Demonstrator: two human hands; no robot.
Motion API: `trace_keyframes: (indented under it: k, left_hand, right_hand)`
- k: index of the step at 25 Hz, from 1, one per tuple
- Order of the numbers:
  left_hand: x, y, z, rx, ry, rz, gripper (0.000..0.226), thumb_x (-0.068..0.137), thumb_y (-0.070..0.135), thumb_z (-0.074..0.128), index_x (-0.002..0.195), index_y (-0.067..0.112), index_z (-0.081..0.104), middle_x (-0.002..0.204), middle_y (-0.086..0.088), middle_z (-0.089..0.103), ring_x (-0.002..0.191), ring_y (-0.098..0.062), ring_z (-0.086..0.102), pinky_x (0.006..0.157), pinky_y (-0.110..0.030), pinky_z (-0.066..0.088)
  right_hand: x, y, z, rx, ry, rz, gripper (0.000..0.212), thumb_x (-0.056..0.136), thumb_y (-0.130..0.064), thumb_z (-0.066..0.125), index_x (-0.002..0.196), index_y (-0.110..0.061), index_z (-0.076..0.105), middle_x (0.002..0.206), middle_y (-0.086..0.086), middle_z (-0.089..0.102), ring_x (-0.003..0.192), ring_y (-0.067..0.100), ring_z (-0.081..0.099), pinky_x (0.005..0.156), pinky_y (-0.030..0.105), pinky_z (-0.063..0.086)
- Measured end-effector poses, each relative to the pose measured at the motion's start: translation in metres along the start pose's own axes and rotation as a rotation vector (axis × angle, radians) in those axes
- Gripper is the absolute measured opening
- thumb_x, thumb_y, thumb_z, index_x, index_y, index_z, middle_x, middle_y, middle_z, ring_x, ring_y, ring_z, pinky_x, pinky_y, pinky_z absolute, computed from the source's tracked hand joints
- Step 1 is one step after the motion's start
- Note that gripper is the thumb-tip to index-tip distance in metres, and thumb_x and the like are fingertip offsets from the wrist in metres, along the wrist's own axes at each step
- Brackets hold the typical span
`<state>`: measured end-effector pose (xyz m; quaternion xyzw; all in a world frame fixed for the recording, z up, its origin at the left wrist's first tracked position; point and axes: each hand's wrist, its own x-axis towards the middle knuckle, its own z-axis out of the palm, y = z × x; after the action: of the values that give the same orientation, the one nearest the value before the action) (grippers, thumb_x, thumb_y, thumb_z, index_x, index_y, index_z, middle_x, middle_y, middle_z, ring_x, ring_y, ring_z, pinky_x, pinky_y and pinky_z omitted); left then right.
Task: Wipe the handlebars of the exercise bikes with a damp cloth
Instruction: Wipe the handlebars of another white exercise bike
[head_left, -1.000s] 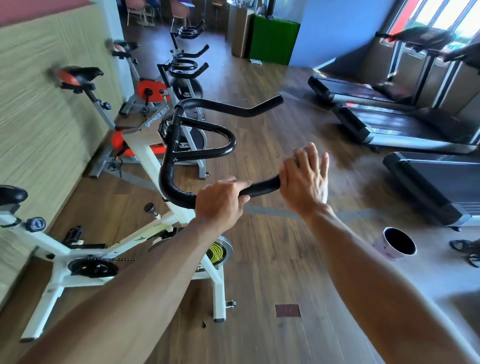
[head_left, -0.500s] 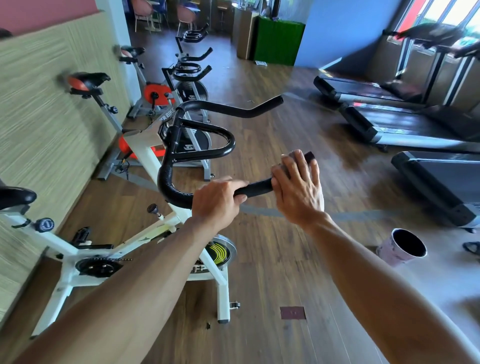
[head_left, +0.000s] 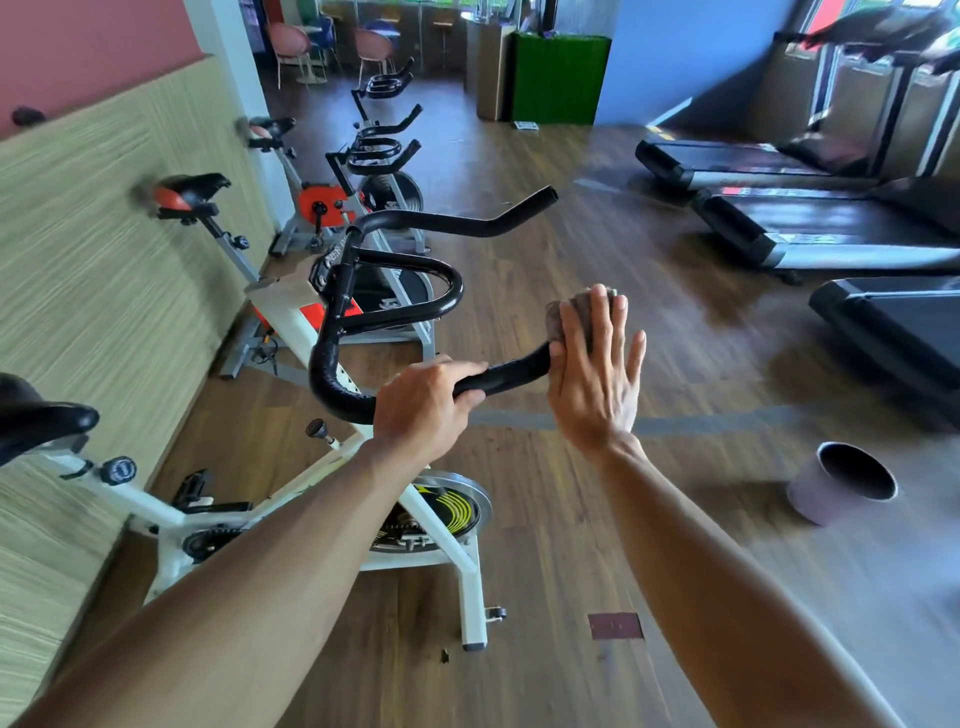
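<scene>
A white spin bike (head_left: 291, 312) stands in front of me with black handlebars (head_left: 395, 270). My left hand (head_left: 426, 405) is wrapped around the near bar (head_left: 509, 371) of the handlebars. My right hand (head_left: 595, 374) presses a greyish-brown cloth (head_left: 579, 306) against the tip of that same bar, fingers spread flat over the cloth. The cloth pokes out above my fingers; the bar's end is hidden behind it. The far bar (head_left: 498, 221) is bare.
More exercise bikes (head_left: 332, 202) line the left wall behind this one. Treadmills (head_left: 810, 228) fill the right side. A pale bucket (head_left: 836, 488) with a dark inside sits on the wooden floor at the right. A green bin (head_left: 558, 78) stands far back.
My right hand slid with the cloth outward along the near bar to its tip, and the fingers flattened. My left hand kept its grip. The view shifted slightly.
</scene>
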<state>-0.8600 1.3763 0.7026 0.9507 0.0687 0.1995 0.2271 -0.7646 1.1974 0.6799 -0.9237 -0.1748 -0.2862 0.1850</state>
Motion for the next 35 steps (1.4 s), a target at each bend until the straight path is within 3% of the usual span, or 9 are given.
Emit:
trace_keyframes:
  k: [7,10,12,15,18,24,29,33,35]
  left_hand:
    - [0.000,-0.001,0.000,0.023,0.013,0.035,0.034,0.090,0.035,0.064,0.124,0.038,0.064,0.110,0.009,0.068,0.097,-0.022,0.065,0.076,-0.035,0.049]
    - [-0.004,-0.003,0.007,0.079,0.090,0.102,0.033,0.089,0.038,0.065,0.122,0.038,0.065,0.107,0.010,0.068,0.092,-0.023,0.066,0.072,-0.034,0.048]
    - [-0.004,-0.007,0.013,0.131,0.172,0.152,0.032,0.089,0.039,0.064,0.120,0.038,0.065,0.105,0.011,0.068,0.089,-0.023,0.067,0.070,-0.034,0.049]
    - [-0.006,-0.014,0.021,0.186,0.279,0.232,0.030,0.088,0.040,0.064,0.119,0.039,0.067,0.105,0.011,0.070,0.088,-0.023,0.067,0.068,-0.032,0.048]
    - [-0.008,-0.017,0.026,0.215,0.338,0.277,0.029,0.091,0.043,0.061,0.119,0.041,0.066,0.110,0.012,0.070,0.094,-0.023,0.067,0.070,-0.035,0.051]
    - [-0.010,-0.027,0.034,0.322,0.462,0.376,0.031,0.093,0.047,0.056,0.124,0.045,0.061,0.110,0.013,0.070,0.098,-0.019,0.065,0.070,-0.030,0.044]
    - [-0.010,-0.030,0.040,0.358,0.522,0.414,0.027,0.093,0.046,0.056,0.119,0.047,0.063,0.115,0.001,0.071,0.106,-0.030,0.063,0.086,-0.037,0.048]
    - [-0.008,-0.034,0.041,0.357,0.564,0.425,0.028,0.093,0.048,0.056,0.121,0.049,0.061,0.122,0.002,0.068,0.115,-0.029,0.058,0.094,-0.041,0.043]
    - [-0.008,-0.034,0.042,0.349,0.561,0.426,0.029,0.092,0.049,0.057,0.120,0.049,0.061,0.125,0.004,0.066,0.119,-0.028,0.056,0.093,-0.040,0.042]
  right_hand:
    - [-0.004,0.004,0.012,0.096,0.036,-0.030,0.049,0.104,-0.031,0.034,0.152,-0.021,0.029,0.164,0.010,0.012,0.150,0.032,0.004,0.116,0.054,0.020]
    - [-0.002,-0.013,0.031,0.323,0.181,0.107,0.050,0.105,-0.032,0.027,0.152,-0.014,0.030,0.165,0.014,0.008,0.152,0.034,-0.002,0.121,0.045,0.008]
    - [-0.013,-0.027,0.054,0.488,0.288,0.079,0.051,0.106,-0.029,0.027,0.151,-0.006,0.030,0.162,0.023,0.005,0.151,0.038,-0.005,0.124,0.041,0.001]
    - [-0.007,-0.022,0.072,0.663,0.443,-0.016,0.052,0.106,-0.027,0.026,0.152,-0.002,0.025,0.160,0.029,-0.001,0.151,0.040,-0.003,0.124,0.046,0.007]
    - [0.014,-0.020,0.069,0.848,0.625,0.053,0.053,0.104,-0.021,0.029,0.153,-0.001,0.022,0.162,0.026,-0.004,0.152,0.026,0.001,0.121,0.022,0.007]
    - [0.003,-0.031,0.110,0.994,0.773,-0.091,0.053,0.106,-0.025,0.027,0.156,-0.010,0.017,0.165,0.014,-0.004,0.152,0.011,-0.001,0.123,0.024,0.005]
    - [0.030,-0.021,0.103,1.169,0.846,-0.060,0.056,0.105,-0.029,0.025,0.157,-0.012,0.013,0.166,0.008,0.004,0.152,0.012,0.000,0.106,-0.002,-0.002]
    - [0.006,-0.040,0.134,1.180,0.841,-0.166,0.053,0.108,-0.028,0.025,0.157,-0.016,0.008,0.166,0.005,-0.001,0.150,0.008,-0.003,0.107,-0.001,-0.003]
    - [0.022,-0.030,0.126,1.252,0.877,-0.125,0.058,0.104,-0.035,0.024,0.157,-0.017,0.008,0.166,0.001,0.004,0.151,0.009,0.002,0.120,0.015,0.000]
